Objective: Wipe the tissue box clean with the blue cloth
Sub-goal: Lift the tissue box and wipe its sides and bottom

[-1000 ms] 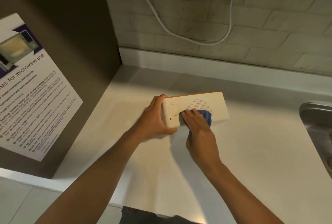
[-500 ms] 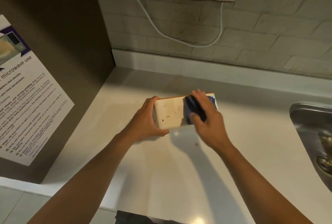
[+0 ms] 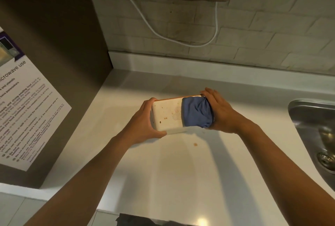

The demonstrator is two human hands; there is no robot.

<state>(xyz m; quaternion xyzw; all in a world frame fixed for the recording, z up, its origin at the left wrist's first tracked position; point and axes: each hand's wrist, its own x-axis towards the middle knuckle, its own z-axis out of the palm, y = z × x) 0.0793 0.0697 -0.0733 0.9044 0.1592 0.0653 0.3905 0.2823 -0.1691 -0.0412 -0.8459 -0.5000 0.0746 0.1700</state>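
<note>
Two hands hold the tissue box [image 3: 167, 115] just above the pale worktop [image 3: 181, 171], near its back corner. The left hand [image 3: 143, 122] grips the box's left end, thumb curled under the lower edge. The right hand [image 3: 220, 112] presses the blue cloth [image 3: 197, 114] round the right end, fingers over the top edge; the cloth covers roughly the right third of the facing side.

Brown specks still dot the bare left part of that side, so the job looks only partly done. The risks, as I judge them: the box is held at its ends alone, and a hard rub toward the left could push it out of the left hand's grasp; loosened dirt may also fall, and one brown crumb [image 3: 195, 144] already lies on the worktop below.

I cannot tell whether the box holds any tissues. The steel sink [image 3: 308, 117] at the right shows only its drain.
</note>
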